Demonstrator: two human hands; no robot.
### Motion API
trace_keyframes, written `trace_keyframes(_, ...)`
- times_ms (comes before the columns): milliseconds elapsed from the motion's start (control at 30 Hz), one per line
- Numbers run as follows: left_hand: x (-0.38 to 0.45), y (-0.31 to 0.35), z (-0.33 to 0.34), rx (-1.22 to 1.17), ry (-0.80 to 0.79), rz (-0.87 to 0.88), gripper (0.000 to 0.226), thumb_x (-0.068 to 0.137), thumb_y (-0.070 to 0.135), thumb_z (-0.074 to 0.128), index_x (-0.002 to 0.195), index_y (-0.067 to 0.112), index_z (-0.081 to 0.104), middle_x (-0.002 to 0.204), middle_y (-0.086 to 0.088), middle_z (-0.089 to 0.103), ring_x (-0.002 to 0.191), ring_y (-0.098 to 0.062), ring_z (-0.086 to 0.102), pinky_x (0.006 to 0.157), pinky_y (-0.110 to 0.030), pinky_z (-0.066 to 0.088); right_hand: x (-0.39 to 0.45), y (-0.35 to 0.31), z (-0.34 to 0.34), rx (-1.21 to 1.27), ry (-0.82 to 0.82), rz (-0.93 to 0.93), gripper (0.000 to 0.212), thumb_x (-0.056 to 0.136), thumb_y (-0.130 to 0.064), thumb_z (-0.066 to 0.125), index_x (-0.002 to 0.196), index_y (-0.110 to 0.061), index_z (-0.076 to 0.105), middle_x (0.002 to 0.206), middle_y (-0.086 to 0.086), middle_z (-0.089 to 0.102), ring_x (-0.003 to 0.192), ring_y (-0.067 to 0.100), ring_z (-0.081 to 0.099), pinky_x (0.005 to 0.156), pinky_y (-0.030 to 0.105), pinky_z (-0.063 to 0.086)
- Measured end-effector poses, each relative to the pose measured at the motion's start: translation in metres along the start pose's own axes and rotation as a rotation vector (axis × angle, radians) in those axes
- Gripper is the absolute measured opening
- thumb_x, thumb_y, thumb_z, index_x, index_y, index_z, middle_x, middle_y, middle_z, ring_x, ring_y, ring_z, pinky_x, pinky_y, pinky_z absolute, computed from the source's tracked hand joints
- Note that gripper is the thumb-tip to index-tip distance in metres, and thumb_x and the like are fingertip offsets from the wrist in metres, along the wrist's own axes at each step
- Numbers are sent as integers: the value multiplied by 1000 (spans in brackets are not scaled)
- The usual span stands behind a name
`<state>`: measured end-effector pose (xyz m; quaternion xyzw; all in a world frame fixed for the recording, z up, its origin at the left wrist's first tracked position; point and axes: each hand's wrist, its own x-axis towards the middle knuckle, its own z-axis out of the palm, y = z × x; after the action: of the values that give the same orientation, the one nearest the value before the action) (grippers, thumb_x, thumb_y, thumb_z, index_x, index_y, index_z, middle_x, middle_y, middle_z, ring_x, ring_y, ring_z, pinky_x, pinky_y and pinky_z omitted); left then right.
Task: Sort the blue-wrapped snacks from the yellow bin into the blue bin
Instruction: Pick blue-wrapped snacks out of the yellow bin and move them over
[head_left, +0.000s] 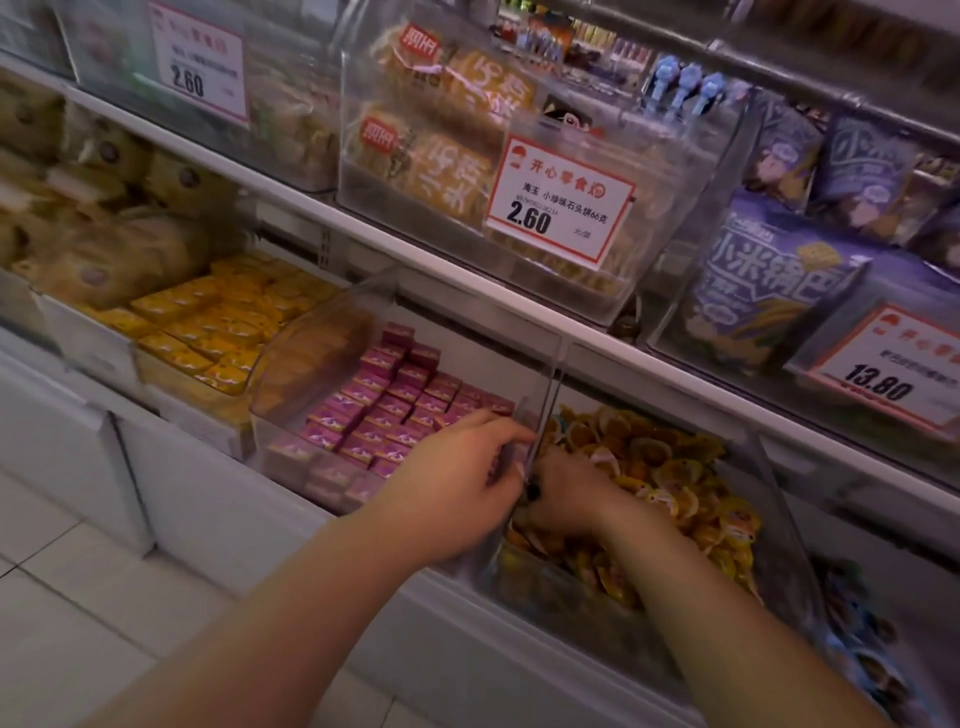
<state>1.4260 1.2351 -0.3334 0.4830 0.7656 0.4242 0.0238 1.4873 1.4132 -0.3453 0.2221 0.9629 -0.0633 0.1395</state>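
Left hand (457, 467) gripping clear divider (545, 410), fingers curled over its edge; right hand (563, 499) buried among yellow-wrapped snacks (675, 467), finger state indeterminable.

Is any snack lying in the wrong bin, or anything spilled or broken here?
Nothing plainly stands out. The yellow bin shows only orange-yellow snacks where visible; the right hand digs in them, and the left hand holds the clear divider. No spill shows.

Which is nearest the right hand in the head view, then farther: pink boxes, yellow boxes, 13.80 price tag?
1. Pink boxes, just left of the right hand.
2. 13.80 price tag, upper right.
3. Yellow boxes, far left.
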Motion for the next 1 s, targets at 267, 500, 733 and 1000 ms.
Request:
trace_keyframes(267, 0, -4, 3, 9, -12, 3, 34, 95, 36, 52, 128, 35, 58, 120, 15, 55, 82, 0, 54, 72, -13, 40, 22, -4, 15, -126, 24, 65, 43, 81, -53, 49, 114, -31, 64, 123, 3, 66, 112, 28, 62, 94, 40, 51)
trace_keyframes(500, 1, 3, -1, -27, 30, 21, 33, 92, 35, 52, 125, 38, 59, 115, 23, 54, 94, 3, 55, 74, -8, 38, 1, 29, 5, 324, 300, 87, 12, 79, -40, 69, 79, -28, 68, 87, -10, 70, 86, 13, 65, 73, 29, 48)
trace_keyframes(733, 2, 31, 12, -36, 199, 105, 28, 94, 32, 49, 119, 33, 62, 111, 20, 56, 100, 0, 56, 83, -17, 44, -76, 56, -31, 1084, 620, 56, 17, 85, -20, 74, 80, -36, 77, 89, -15, 76, 82, -1, 70, 72, 12, 49)
trace_keyframes(1000, 14, 66, 89, -9, -81, 197, 49, 91, 50, 59, 137, 41, 45, 138, 16, 44, 121, -10, 54, 100, -28, 46, -116, 62, -13, 1782, 417, 135, 29, 93, -6, 57, 78, -16, 79, 86, 10, 76, 60, 13, 66, 42, 21, 45)
